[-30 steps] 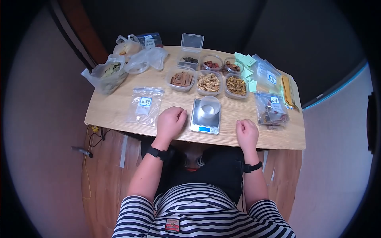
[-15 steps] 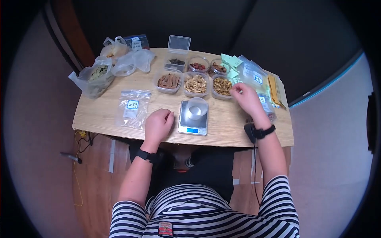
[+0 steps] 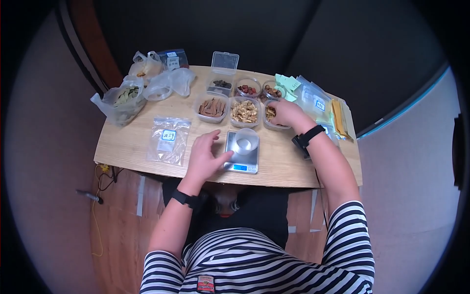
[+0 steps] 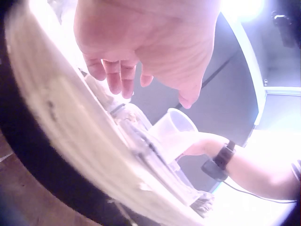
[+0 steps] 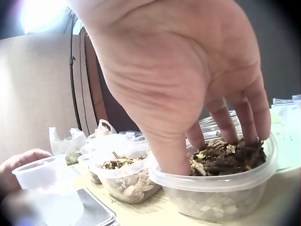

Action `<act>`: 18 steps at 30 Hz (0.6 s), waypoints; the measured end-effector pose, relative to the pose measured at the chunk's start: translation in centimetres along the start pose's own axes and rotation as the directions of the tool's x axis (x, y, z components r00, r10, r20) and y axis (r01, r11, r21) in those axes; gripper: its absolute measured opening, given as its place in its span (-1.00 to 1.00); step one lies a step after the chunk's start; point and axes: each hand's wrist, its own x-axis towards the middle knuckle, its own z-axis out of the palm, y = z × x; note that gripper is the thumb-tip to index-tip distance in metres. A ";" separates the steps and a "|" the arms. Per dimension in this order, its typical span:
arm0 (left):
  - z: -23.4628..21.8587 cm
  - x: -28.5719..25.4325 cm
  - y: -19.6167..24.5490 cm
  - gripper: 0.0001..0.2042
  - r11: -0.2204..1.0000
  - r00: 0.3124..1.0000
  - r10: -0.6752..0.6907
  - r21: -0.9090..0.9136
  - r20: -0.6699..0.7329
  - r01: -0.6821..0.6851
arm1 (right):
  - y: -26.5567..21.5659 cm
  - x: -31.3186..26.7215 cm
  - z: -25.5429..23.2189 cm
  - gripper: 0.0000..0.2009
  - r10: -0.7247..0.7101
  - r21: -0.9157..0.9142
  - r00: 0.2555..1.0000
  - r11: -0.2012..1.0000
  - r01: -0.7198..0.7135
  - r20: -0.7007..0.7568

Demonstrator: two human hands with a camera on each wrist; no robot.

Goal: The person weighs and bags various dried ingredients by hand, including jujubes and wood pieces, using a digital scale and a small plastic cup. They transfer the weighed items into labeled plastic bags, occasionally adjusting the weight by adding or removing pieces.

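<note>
My right hand (image 3: 289, 115) reaches into the right-hand tub of dried yellow-brown pieces (image 5: 225, 157). In the right wrist view this hand (image 5: 174, 70) has thumb and fingers spread, their tips down among the pieces inside the tub's rim (image 5: 211, 184). Left of the digital scale (image 3: 248, 164) is my left hand (image 3: 204, 156), fingers apart and holding nothing, its thumb over the scale's left edge. A clear plastic cup (image 3: 246, 142) stands upright on the scale, near that thumb. The left wrist view shows the left hand (image 4: 150, 42) loosely extended above the cup (image 4: 174, 123).
Tubs of pale slices (image 3: 244, 112) and brown strips (image 3: 212, 108) share the front row; smaller containers stand behind. A labelled zip bag (image 3: 169, 142) lies at left, plastic bags (image 3: 121, 105) behind it. Green notes (image 3: 288, 84) and yellow packets (image 3: 339, 117) are at right.
My right hand has moved from the table's front right up to and into the right tub. The left hand has uncurled and shifted toward the scale. The camera view has shifted too.
</note>
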 end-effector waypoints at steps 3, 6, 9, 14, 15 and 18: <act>1.0 0.5 2.7 -0.21 0.965 0.971 0.233 0.108 0.052 -0.238 | 0.2 0.7 0.5 -0.37 -0.018 0.004 1.000 1.000 0.018 0.019; 1.8 1.0 4.5 -0.17 0.968 0.973 0.191 0.140 0.129 -0.209 | 0.4 0.8 0.7 -0.37 -0.015 0.015 1.000 1.000 0.015 0.023; 2.4 1.2 4.6 -0.17 0.970 0.975 0.167 0.152 0.147 -0.189 | 1.1 0.9 0.8 -0.38 -0.058 0.061 0.998 0.996 0.058 -0.003; 2.5 1.4 4.5 -0.18 0.975 0.977 0.127 0.159 0.173 -0.155 | 0.6 0.7 1.1 -0.41 -0.041 0.059 0.998 0.997 0.044 -0.040; 2.5 1.5 4.7 -0.19 0.976 0.975 0.128 0.153 0.180 -0.156 | 0.4 0.5 1.0 -0.42 -0.035 0.045 0.998 0.998 0.037 -0.057; 2.8 1.5 4.7 -0.21 0.977 0.976 0.119 0.156 0.184 -0.148 | 0.5 0.8 1.4 -0.50 -0.026 0.025 0.997 0.999 0.028 -0.077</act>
